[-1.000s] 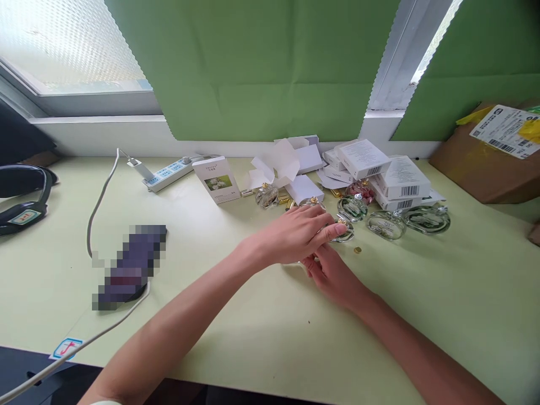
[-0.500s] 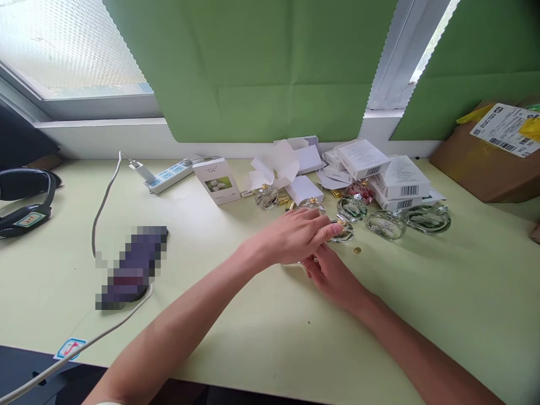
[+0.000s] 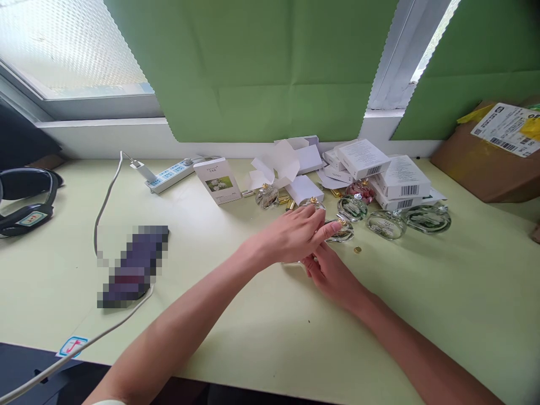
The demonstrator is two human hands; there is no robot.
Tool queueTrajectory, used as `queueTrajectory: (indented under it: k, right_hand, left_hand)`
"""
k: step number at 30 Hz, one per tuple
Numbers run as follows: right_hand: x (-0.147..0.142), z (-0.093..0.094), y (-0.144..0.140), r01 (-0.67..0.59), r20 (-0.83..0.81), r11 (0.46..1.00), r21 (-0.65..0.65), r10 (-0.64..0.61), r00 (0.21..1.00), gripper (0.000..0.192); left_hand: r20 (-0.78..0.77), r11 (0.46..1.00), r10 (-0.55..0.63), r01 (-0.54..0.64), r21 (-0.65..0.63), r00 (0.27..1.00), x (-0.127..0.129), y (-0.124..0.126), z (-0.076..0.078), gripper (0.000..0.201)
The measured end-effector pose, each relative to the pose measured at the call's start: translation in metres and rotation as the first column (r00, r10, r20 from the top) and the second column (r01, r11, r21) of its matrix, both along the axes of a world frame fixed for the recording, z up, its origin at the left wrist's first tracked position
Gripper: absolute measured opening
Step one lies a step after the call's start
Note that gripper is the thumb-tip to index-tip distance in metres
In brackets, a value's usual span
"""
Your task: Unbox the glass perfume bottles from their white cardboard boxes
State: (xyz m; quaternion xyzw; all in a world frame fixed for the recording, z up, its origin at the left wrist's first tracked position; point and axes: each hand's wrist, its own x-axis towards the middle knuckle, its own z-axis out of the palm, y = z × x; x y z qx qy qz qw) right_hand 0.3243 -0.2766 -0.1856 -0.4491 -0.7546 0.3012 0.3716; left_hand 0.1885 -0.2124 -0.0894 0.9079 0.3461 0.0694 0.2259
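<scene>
I see my left hand (image 3: 295,236) lying palm down over a small round glass bottle (image 3: 342,232) near the middle of the pale green desk (image 3: 236,315), toward its far edge. Its fingertips (image 3: 333,227) rest on the bottle's gold neck, closed lightly around it as far as I can tell. My right hand (image 3: 333,273) sits just under and behind the left, fingers curled toward the bottle's base; the left hand hides its fingertips, so I cannot tell whether it grips anything.

Judging progress from the layout: several bottles are already out of their packaging. One stands to the left by the torn white wrappings (image 3: 276,163), and three green-tinted ones (image 3: 386,224) lie in a row to the right, along the far edge. A tiny gold cap (image 3: 357,250) lies loose on the desk just right of my hands, apart from them, and more gold pieces (image 3: 287,201) sit near the wrappings. So I judge the caps and bottles are partly sorted, with this bottle in hand and its neck being worked.

What remains looks sizeable: a stack of white barcoded boxes (image 3: 403,183) is piled toward the far right, and a flower-printed box (image 3: 218,180) stands to the left. A power strip (image 3: 169,174) lies beyond it, toward the far-left corner.
</scene>
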Motion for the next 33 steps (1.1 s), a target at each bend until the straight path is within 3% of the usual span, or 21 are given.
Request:
queueTrajectory:
  k: [16,21,25,29,33]
  right_hand:
    - [-0.001,0.0,0.0,-0.002,-0.006,0.999,-0.052,0.002,1.0,0.019]
    - [0.0,-0.001,0.0,-0.021,-0.024,0.998,-0.051,0.02,1.0,0.016]
    - [0.0,0.0,-0.001,-0.04,-0.032,0.997,-0.071,0.038,0.999,0.022]
    - [0.0,0.002,-0.002,-0.051,-0.043,0.992,-0.112,0.047,0.998,0.029]
    - [-0.001,0.003,-0.002,-0.053,-0.056,0.993,-0.109,0.047,0.997,0.031]
  left_hand:
    - [-0.022,0.998,0.032,-0.033,-0.049,0.999,0.002,0.001,-0.005,0.056]
    - [-0.024,0.996,0.024,-0.026,-0.088,0.999,-0.001,0.0,0.003,0.059]
    - [0.068,0.977,0.106,-0.092,-0.191,0.992,-0.01,0.003,0.014,0.062]
    - [0.205,0.953,0.222,-0.168,-0.252,0.953,-0.012,0.008,0.014,0.063]
    - [0.119,0.956,0.209,-0.178,-0.233,0.971,-0.006,0.008,0.006,0.068]
